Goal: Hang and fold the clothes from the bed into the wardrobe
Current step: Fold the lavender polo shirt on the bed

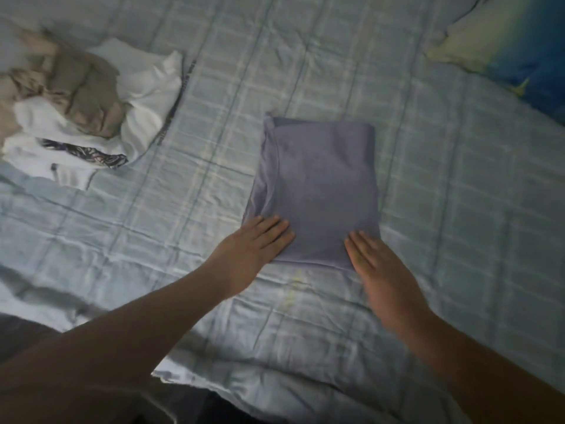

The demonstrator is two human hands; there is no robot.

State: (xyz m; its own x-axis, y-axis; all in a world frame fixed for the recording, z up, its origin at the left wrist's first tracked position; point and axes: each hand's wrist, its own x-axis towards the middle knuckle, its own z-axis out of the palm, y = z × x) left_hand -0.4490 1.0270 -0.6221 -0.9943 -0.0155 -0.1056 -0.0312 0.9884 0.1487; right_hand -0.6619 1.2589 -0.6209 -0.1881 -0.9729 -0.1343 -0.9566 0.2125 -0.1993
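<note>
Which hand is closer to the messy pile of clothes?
Left. The left hand lies on the near left corner of the folded grey cloth, toward the pile of clothes; the right hand is on its near right corner, farther off.

Folded garment [318, 185] under the fingers of the left hand [256, 243] and right hand [382, 270]: soft matt cloth, smooth, few creases. Bed cover [214, 87] beneath both hands: thin checked cloth, matt, wrinkled, stitched lines. Clothes pile [79, 102] well left of left hand: crumpled matt cloth, 1 patterned piece. Pillow [489, 41] beyond right hand: matt cloth, blurred.
</note>
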